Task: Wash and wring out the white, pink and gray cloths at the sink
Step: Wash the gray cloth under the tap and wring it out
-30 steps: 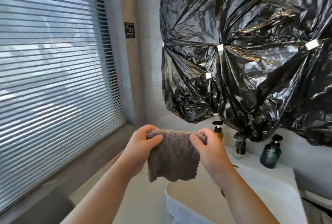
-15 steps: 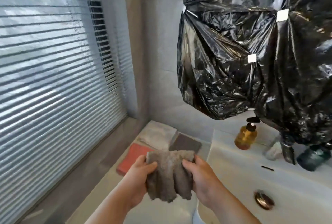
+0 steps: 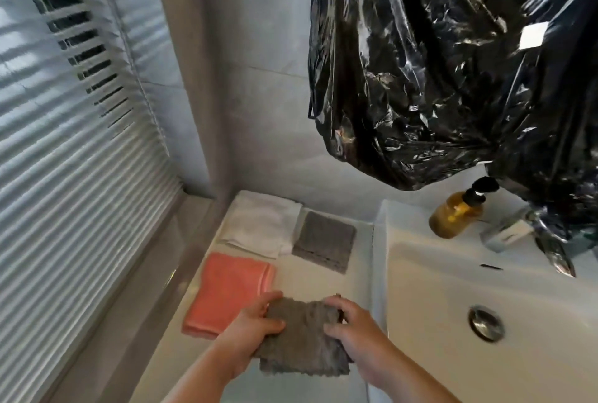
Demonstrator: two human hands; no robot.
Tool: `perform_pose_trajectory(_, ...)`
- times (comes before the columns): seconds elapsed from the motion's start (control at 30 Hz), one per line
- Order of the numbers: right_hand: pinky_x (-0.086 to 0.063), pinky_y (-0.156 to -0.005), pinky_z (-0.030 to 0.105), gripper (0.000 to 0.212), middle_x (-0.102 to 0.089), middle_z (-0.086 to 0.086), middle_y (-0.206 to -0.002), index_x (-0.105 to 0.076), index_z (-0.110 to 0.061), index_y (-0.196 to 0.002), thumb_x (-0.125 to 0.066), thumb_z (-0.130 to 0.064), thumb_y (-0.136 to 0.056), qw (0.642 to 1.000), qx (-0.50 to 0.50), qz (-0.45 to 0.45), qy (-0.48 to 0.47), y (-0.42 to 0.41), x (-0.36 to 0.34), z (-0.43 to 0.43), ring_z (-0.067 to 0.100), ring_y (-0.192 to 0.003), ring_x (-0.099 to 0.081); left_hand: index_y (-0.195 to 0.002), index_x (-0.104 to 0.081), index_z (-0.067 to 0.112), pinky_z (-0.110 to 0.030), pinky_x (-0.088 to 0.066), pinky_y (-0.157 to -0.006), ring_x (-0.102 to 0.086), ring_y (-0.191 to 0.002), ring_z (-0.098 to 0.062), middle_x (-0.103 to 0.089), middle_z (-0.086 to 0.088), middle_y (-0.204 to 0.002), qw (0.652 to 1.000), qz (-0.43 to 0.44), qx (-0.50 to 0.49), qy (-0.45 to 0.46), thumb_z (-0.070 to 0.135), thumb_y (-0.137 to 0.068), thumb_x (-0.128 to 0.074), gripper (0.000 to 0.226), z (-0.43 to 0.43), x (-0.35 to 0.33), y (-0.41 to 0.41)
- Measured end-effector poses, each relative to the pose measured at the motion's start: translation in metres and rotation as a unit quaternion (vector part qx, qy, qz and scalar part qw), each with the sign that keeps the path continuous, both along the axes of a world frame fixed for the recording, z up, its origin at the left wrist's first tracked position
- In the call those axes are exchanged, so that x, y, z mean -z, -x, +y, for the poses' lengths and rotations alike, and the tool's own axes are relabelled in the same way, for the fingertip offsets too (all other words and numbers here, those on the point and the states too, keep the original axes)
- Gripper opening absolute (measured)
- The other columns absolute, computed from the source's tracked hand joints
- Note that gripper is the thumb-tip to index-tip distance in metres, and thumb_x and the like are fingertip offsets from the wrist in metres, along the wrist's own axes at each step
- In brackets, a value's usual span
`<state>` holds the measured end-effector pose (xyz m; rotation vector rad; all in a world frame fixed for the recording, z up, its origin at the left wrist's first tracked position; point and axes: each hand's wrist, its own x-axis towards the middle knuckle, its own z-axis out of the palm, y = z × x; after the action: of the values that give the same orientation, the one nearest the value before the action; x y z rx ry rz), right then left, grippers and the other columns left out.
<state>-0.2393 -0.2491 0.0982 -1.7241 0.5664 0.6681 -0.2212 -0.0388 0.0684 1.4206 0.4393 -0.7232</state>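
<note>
Gripping a crumpled gray cloth (image 3: 302, 341) by its two sides, left hand (image 3: 252, 331) and right hand (image 3: 356, 334) both curling round it, low over the worktop (image 3: 323, 279) just beside the sink (image 3: 437, 289). Lying folded nearby: pink cloth (image 3: 229, 289), white cloth (image 3: 259, 228), other gray cloth (image 3: 325, 237). Probably nearing the end, maybe putting down the last one; not showing wet or dry. Finding no words to read: soap bottle (image 3: 453, 218) and white tape square (image 3: 534, 35) showing none.

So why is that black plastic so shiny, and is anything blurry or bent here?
Head view: bright window blinds at left light the scene; white glare streaks the crinkled black plastic; the wide lens bows the slats; the drain looks slightly motion-smeared; the held gray cloth is fairly sharp.
</note>
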Motion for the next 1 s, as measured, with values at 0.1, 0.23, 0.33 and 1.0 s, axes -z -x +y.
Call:
perform_pose_trajectory(0.1, -0.051, -0.102, 0.035, 0.065, -0.054, -0.003, -0.135, -0.045, -0.035, -0.141, -0.072, -0.015, -0.086, 0.998, -0.047, 0.008, 0.034, -0.016, 0.014, -0.004, 0.018, -0.119, -0.059, -0.137, -0.052, 0.023, -0.031, -0.057, -0.087, -0.067, -0.105, -0.022, -0.066, -0.007, -0.119, 0.996, -0.002, 0.088, -0.031, -0.002, -0.071, -0.066, 0.072, -0.010, 0.008, -0.025)
perform_pose_trajectory(0.23, -0.052, -0.085, 0.020, 0.076, -0.057, -0.003, -0.127, -0.036, -0.029, -0.151, -0.067, -0.008, -0.085, 0.994, -0.080, 0.027, 0.075, -0.040, 0.036, -0.003, 0.013, -0.110, -0.060, -0.144, -0.044, 0.023, -0.030, -0.055, -0.095, -0.063, -0.111, -0.017, -0.060, 0.000, -0.124, 0.967, -0.071, 0.205, -0.131, 0.011, -0.067, -0.058, 0.079, -0.027, 0.014, -0.059)
perform_pose_trajectory(0.33, -0.046, -0.081, 0.010, 0.064, -0.060, -0.006, -0.118, -0.042, -0.025, -0.145, -0.066, -0.012, -0.088, 0.989, -0.088, 0.011, 0.115, -0.056, 0.056, -0.004, 0.008, -0.104, -0.060, -0.134, -0.047, 0.027, -0.015, -0.050, -0.085, -0.058, -0.109, -0.013, -0.056, 0.003, -0.118, 0.939, -0.108, 0.268, -0.188, 0.001, -0.083, -0.054, 0.058, -0.039, 0.020, -0.078)
perform_pose_trajectory(1.0, -0.042, -0.082, 0.034, 0.045, -0.059, 0.018, -0.125, -0.050, -0.005, -0.134, -0.066, -0.020, -0.094, 0.971, 0.211, 0.078, 0.078, -0.159, 0.090, -0.036, 0.029, -0.103, -0.056, -0.115, -0.058, 0.016, -0.027, -0.044, -0.077, -0.058, -0.092, -0.020, -0.060, 0.000, -0.103, 0.931, -0.124, 0.187, -0.289, 0.022, -0.092, -0.063, 0.024, -0.094, 0.061, -0.187)
